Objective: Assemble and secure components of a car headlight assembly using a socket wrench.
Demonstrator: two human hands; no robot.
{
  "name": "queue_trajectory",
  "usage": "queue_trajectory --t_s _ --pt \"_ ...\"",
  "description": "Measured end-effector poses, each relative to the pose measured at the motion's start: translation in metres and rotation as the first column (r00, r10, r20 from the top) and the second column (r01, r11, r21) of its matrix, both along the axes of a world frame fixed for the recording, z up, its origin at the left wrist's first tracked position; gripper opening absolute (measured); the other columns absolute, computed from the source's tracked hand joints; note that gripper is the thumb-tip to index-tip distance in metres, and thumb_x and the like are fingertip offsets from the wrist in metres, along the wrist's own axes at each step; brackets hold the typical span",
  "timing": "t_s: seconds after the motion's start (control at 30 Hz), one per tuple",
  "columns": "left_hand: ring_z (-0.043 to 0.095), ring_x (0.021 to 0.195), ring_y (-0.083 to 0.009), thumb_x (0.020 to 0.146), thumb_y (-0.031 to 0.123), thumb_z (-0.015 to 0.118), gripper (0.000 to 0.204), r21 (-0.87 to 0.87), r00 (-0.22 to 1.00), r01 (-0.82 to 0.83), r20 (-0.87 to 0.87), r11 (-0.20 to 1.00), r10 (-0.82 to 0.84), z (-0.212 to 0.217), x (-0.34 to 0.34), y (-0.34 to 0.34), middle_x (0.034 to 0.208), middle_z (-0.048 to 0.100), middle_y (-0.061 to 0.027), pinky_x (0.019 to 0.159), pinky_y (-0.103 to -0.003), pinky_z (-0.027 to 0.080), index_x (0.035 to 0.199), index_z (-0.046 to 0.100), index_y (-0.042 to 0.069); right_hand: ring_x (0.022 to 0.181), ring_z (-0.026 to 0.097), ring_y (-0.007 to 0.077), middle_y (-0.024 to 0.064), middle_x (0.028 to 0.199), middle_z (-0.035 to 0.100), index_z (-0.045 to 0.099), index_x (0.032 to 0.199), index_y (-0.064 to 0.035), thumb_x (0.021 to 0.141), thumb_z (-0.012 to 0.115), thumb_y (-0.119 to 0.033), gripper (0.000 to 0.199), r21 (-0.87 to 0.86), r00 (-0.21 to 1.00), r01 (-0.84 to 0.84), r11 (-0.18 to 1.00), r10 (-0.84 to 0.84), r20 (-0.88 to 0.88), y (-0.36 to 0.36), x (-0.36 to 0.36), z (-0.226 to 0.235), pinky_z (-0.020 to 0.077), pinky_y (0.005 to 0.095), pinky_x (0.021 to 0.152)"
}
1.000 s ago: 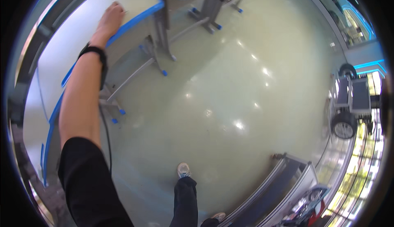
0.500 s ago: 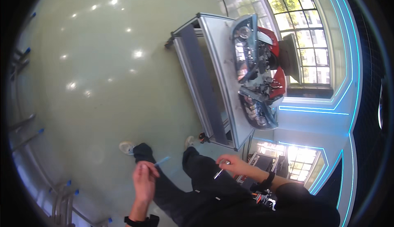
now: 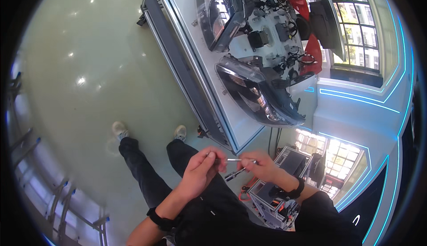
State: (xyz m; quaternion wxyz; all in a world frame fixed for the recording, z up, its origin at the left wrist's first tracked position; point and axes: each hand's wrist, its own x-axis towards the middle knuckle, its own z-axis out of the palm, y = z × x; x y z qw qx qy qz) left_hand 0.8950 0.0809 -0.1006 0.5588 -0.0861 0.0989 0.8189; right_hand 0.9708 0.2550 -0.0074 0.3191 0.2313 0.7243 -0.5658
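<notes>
**Two hands on a thin metal rod, held in the air beside the car display**

A thin silvery rod (image 3: 235, 160) lies level between both hands, in the air in front of the person's body and above the dark trousers (image 3: 147, 175), just short of the near corner of the table (image 3: 209, 90). The left hand (image 3: 200, 171) closes its fingers (image 3: 212, 156) round the rod's left end; the right hand (image 3: 263, 167) pinches the right end between thumb and fingertips. A second, darker and shorter tool piece (image 3: 235, 174) slants down just under the rod, its upper end at the right hand's fingers; which hand bears it cannot be told. Both hands are thus clenched on the metal parts, none of the fingers spread free.

Each wrist carries a dark band (image 3: 161, 221), and the sleeves are black.

Beyond the hands, the long white table with a pale blue edge runs away at a slant. On it stands a car front section (image 3: 267, 46): two dark headlamps (image 3: 255, 95), engine parts and cables between them, red bodywork behind.

Below the right forearm stands a small grey rack (image 3: 273, 203) with red pieces beside it. The glossy pale green floor (image 3: 89, 68) shows lamp reflections, and two light shoes (image 3: 180, 133) stand on it. Windows (image 3: 364, 28) fill the upper right, with lit blue strips along the wall.
</notes>
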Motion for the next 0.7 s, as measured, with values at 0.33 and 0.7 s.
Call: queue_trajectory --t_s 0.33,0.7 --pt "0.052 0.065 -0.0414 0.09 0.019 0.05 0.023 -0.425 0.347 -0.084 -0.86 0.901 -0.373 -0.014 -0.087 0.136 0.063 0.052 -0.0229 0.058 -0.043 0.041 0.081 0.054 -0.002 0.057 0.041 0.0035 -0.0027 0.063 0.05 0.056 0.071 -0.0031 0.09 0.05 -0.028 0.032 0.167 0.994 -0.001 0.986 -0.018 0.111 0.164 -0.087 -0.01 0.0313 0.0205 0.049" --pt "0.053 0.046 -0.0201 0.092 0.019 0.047 0.032 -0.554 0.501 -0.618 -0.824 0.558 -0.264 -0.117 -0.142 0.303 0.054 0.054 -0.0112 0.049 -0.032 0.044 0.073 0.055 -0.005 0.051 0.034 0.0005 -0.0055 0.059 0.044 0.063 0.085 -0.0001 0.089 0.052 -0.021 0.024 0.617 0.976 0.217 0.757 -0.19 -0.109 0.281 -0.14 -0.023 0.0231 0.0173 0.046"
